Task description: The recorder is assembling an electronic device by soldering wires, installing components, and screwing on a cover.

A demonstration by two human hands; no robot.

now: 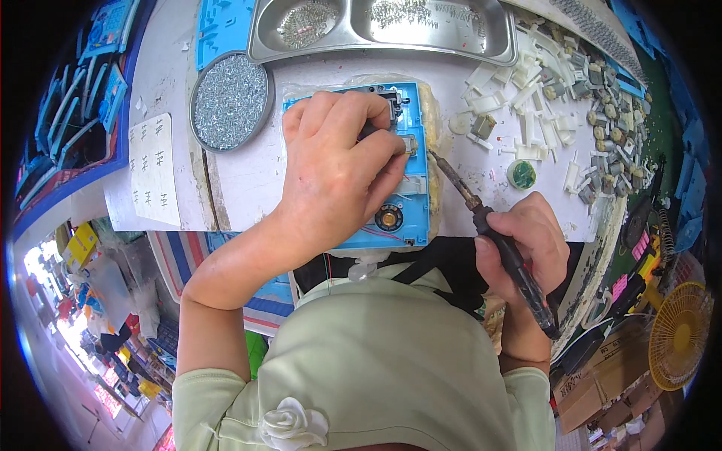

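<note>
A blue plastic casing (418, 214) lies in front of me on a padded, plastic-wrapped support (432, 135). It holds a small round speaker (389, 218), thin wires and a black mechanism (391, 96) at its far end. My left hand (320, 169) rests over the casing, with fingers bent and thumb and forefinger closed near a small metal part (410, 145). What they grip is hidden. My right hand (530, 244) is wrapped round a soldering iron (514, 264). The iron's tip points up and left, just beside the casing's right edge near that metal part.
A round dish of small screws (232, 101) stands at the left, a steel tray with springs (350, 30) at the back. White plastic parts (534, 98) and small motors (609, 150) are heaped at the right, near a green-filled round tin (521, 174). A yellow fan (681, 336) stands lower right.
</note>
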